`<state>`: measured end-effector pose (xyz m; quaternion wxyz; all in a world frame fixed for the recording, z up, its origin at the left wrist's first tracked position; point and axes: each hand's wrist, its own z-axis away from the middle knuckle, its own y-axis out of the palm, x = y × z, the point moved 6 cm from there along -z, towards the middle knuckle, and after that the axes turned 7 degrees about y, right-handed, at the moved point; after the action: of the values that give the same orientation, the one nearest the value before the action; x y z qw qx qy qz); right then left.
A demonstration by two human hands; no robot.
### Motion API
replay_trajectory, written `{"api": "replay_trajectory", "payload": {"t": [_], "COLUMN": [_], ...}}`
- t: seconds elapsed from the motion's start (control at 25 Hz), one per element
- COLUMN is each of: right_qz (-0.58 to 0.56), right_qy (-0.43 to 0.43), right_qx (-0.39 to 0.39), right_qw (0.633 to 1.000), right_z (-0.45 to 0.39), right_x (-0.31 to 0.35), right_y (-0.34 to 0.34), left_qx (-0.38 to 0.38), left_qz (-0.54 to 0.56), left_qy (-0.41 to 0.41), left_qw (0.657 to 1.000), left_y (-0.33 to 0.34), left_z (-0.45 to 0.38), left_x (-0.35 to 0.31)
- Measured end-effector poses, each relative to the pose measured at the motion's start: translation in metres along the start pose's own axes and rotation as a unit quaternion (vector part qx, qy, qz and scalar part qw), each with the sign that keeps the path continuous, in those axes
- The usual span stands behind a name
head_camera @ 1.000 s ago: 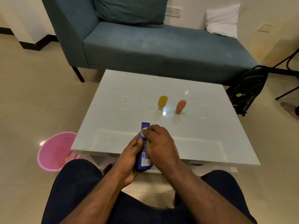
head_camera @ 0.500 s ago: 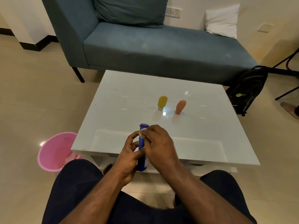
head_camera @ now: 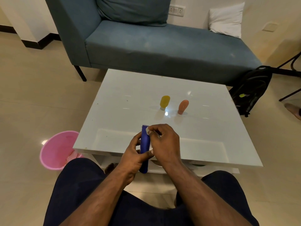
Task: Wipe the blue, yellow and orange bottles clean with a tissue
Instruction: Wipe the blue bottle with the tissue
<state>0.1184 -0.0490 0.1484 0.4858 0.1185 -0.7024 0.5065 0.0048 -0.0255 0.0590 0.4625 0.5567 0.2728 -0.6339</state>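
A: Where is the blue bottle [head_camera: 144, 145]?

B: Upright over the near edge of the table [head_camera: 123, 111], gripped in the left hand [head_camera: 132, 158], fingers and thumb curled round its lower half.

A: And the right hand [head_camera: 163, 141]?

B: Its fingertips pinch a tissue [head_camera: 147, 130] against the bottle's top.

A: The others?

B: The yellow bottle [head_camera: 164, 101] and orange bottle [head_camera: 183, 106] stand mid-table, well apart from both hands.

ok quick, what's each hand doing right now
Left hand: grips the blue bottle.
Right hand: pinches a white tissue against the bottle's top.
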Motion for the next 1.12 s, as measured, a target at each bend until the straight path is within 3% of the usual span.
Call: {"api": "replay_trajectory", "payload": {"t": [0.16,0.4,0.56,0.76,0.88,1.04,1.12], "right_qz": [0.061,-0.018,-0.074,0.045,0.092,0.128,0.126], "right_qy": [-0.063,-0.006,0.049,0.004,0.008,-0.05,-0.032], "right_qx": [0.018,0.02,-0.015,0.089,0.095,0.116,0.107], "right_qw": [0.996,1.0,0.996,0.995,0.991,0.984,0.986], "right_z": [0.005,-0.001,-0.009,-0.009,-0.013,-0.003,-0.005], "right_x": [0.008,0.0,-0.001,0.012,0.013,0.021,0.016], "right_y": [0.007,-0.002,-0.019,-0.012,-0.015,-0.012,-0.015], "left_qx": [-0.002,0.004,-0.01,-0.01,-0.004,-0.01,-0.002], "left_qz": [-0.027,0.015,-0.05,-0.06,-0.078,-0.07,-0.09], "left_qy": [0.017,0.009,0.033,0.07,0.075,0.076,0.075], "left_qw": [0.999,1.0,0.998,0.996,0.994,0.995,0.993], "left_y": [-0.001,0.001,-0.005,-0.008,-0.006,-0.008,-0.007], "left_z": [0.001,0.002,0.001,0.002,0.003,0.001,0.0], "left_x": [-0.004,0.002,-0.004,-0.008,-0.007,-0.001,0.002]}}
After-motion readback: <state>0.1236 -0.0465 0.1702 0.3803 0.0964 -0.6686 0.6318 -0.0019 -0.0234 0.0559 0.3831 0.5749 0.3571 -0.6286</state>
